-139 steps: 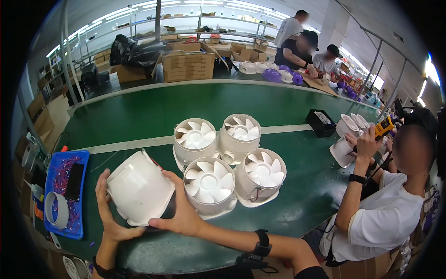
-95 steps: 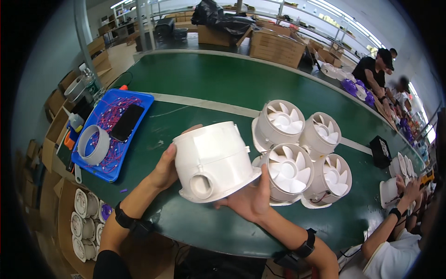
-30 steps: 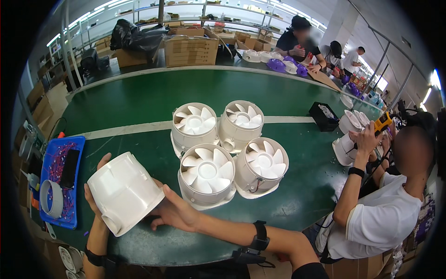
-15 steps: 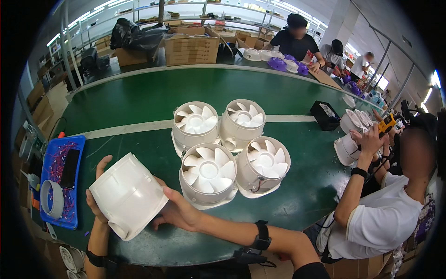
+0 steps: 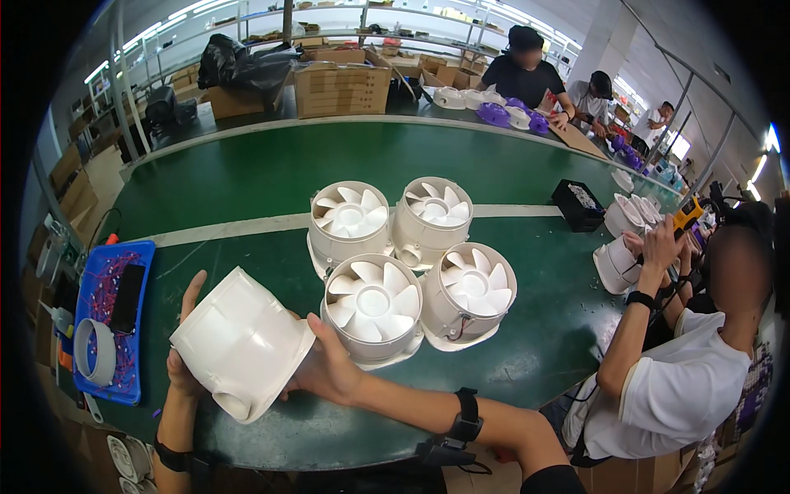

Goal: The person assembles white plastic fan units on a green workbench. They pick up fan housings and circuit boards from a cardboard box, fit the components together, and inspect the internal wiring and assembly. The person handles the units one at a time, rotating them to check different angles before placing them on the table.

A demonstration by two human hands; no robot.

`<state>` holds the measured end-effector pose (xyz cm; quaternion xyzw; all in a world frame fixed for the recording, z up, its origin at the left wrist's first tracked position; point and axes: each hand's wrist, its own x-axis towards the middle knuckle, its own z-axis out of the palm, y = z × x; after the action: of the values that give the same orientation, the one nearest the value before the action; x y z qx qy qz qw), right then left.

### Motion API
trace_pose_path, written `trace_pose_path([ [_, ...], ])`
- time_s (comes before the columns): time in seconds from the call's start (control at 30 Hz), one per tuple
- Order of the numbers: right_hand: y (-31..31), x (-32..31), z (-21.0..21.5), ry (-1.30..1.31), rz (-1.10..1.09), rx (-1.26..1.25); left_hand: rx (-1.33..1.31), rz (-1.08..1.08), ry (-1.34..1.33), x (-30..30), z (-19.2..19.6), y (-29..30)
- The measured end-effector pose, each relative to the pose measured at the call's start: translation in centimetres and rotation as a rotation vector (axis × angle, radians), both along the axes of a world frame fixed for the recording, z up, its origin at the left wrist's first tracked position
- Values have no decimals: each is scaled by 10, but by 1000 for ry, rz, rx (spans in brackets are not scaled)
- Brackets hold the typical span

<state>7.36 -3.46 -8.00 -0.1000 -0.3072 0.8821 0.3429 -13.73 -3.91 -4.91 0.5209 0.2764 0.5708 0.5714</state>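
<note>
Head view of a green tabletop (image 5: 247,177) on an assembly line. The left hand (image 5: 185,362) and the right hand (image 5: 329,375) together hold a white plastic fan housing (image 5: 240,342) just above the near left part of the tabletop; each grip is closed around it, the left fingers curled over its far left edge, the right palm pressed against its right flank. Compared with half a second ago the housing sits slightly higher and is tilted so that its short round side spout (image 5: 233,403) points down and toward the viewer, which suggests the piece is being turned over for inspection rather than set down. Just to the right stand four finished fans (image 5: 374,305) in a tight cluster, rotors facing up, unchanged in position. At the left edge lies a blue tray (image 5: 123,387) holding a roll of tape (image 5: 95,352), a dark phone (image 5: 127,286) and thin wires. At the right a seated person in a white shirt (image 5: 683,395) works on another housing (image 5: 613,265), near a small black box (image 5: 578,204). Further people stand at the far end beside cardboard cartons (image 5: 341,86).
</note>
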Motion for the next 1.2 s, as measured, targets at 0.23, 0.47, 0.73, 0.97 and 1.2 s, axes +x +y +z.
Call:
trace_pose_path([
  [0.23,2,-3,-4,30,85,-21,-34,23,20,-5,4,-4],
  [0.47,2,-1,-2,0,82,-20,-91,23,50,-12,1,-7],
  [0.73,2,-1,-3,24,103,-84,3,0,85,-10,1,-1],
  [0.97,-5,-2,5,-8,49,-123,-107,98,-69,-16,-7,8],
  [1.2,-2,-3,0,15,54,-126,-61,417,325,-38,-33,21],
])
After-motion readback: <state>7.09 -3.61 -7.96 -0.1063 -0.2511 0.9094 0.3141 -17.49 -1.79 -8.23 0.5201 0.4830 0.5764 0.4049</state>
